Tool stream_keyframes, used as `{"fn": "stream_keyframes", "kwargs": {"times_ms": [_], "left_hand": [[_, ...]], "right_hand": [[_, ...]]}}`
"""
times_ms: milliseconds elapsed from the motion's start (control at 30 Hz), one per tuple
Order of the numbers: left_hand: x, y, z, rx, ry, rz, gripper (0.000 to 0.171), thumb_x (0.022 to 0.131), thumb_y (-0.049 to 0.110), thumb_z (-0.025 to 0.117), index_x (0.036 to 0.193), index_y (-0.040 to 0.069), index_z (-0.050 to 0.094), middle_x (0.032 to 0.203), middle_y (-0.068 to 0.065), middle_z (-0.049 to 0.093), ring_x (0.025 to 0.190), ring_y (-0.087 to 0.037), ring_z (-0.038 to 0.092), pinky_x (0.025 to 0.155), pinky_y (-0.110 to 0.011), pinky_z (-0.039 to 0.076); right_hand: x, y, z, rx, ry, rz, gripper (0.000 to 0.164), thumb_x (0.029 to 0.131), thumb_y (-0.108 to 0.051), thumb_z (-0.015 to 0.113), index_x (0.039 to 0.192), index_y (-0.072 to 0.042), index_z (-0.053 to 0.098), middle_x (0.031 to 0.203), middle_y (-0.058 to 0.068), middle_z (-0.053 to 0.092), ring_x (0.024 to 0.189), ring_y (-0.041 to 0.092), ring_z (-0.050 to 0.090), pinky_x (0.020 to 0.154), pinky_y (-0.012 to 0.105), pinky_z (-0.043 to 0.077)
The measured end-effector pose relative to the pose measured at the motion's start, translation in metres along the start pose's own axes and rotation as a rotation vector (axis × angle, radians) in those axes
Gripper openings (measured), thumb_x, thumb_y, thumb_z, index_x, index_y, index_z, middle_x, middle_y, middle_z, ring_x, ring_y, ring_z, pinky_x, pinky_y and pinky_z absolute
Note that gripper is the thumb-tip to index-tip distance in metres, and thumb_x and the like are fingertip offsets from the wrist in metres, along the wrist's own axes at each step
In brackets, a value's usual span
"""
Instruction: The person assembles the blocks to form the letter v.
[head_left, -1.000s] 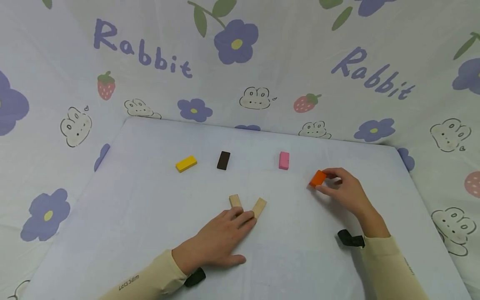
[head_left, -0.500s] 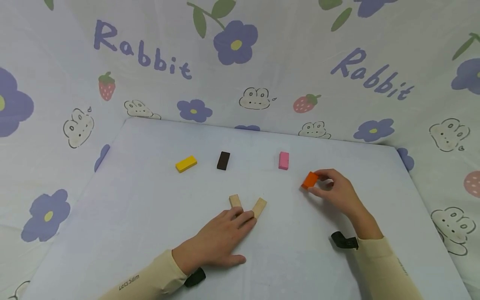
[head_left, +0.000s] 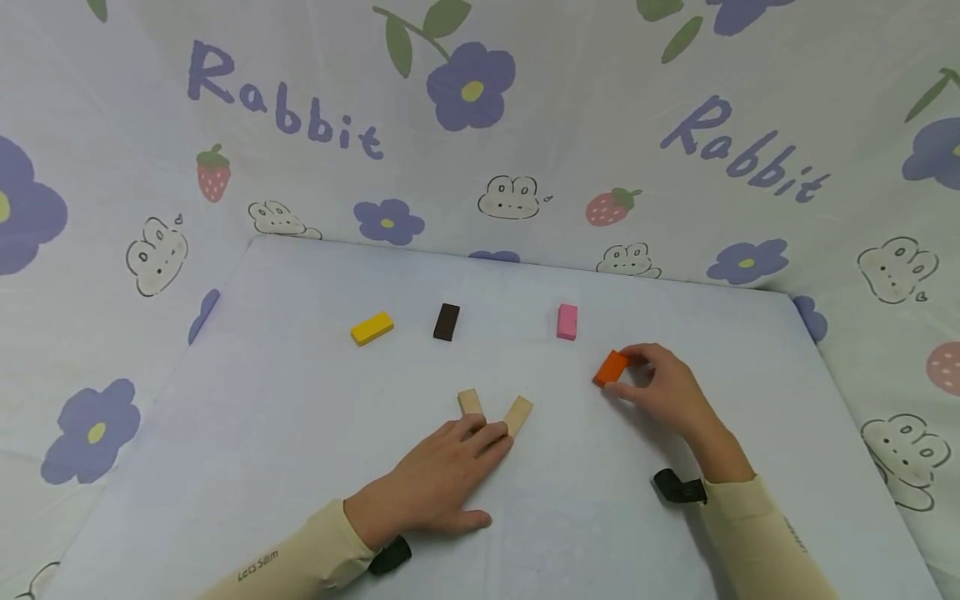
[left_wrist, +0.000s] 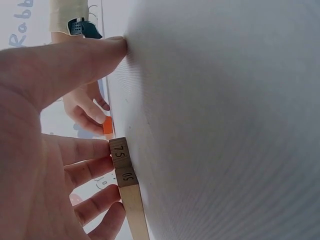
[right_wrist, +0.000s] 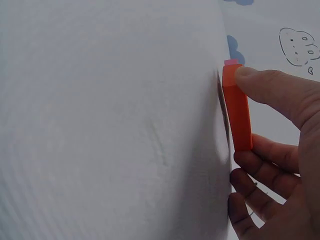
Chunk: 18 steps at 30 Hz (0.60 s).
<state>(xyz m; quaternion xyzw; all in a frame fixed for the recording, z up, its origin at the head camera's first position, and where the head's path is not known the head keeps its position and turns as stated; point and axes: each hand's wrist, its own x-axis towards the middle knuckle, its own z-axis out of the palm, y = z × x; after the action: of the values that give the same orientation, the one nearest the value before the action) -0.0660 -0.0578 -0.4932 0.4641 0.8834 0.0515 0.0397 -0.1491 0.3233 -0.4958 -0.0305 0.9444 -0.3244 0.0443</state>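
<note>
Two plain wooden blocks, a left one [head_left: 470, 402] and a right one [head_left: 518, 413], lie angled in a V on the table. My left hand [head_left: 442, 475] rests over their near ends, fingers extended and thumb spread away. In the left wrist view the end faces of the wooden blocks [left_wrist: 120, 152] carry stamped numbers and touch each other at the fingertips. My right hand [head_left: 667, 392] pinches an orange block [head_left: 611, 367] between thumb and fingers. The right wrist view shows the orange block [right_wrist: 237, 107] close to the tabletop; whether it touches is unclear.
Farther back on the white table [head_left: 300, 433] lie a yellow block [head_left: 372, 328], a black block [head_left: 447, 322] and a pink block [head_left: 567, 322]. A patterned cloth [head_left: 420, 150] rises behind the table's back edge.
My right hand has moved left and slightly nearer with the orange block, which now looks lower to the table. The left hand and the wooden blocks have stayed in place.
</note>
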Motion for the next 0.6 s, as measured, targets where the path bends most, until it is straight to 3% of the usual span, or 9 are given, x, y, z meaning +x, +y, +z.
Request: {"fn": "stream_keyframes", "kwargs": {"times_ms": [600], "left_hand": [[0.000,0.000,0.001,0.005,0.006,-0.001,0.089,0.093,0.059,0.077,0.161,0.010,0.049,0.161,-0.006,0.046,0.142,-0.027,0.042,0.117,-0.041,0.041]], "right_hand": [[0.000,-0.007,0.012,-0.053,0.013,-0.054,0.060,0.093,-0.024,0.088,0.141,0.003,0.064,0.133,0.021,0.065,0.126,0.041,0.052,0.111,0.062,0.042]]}}
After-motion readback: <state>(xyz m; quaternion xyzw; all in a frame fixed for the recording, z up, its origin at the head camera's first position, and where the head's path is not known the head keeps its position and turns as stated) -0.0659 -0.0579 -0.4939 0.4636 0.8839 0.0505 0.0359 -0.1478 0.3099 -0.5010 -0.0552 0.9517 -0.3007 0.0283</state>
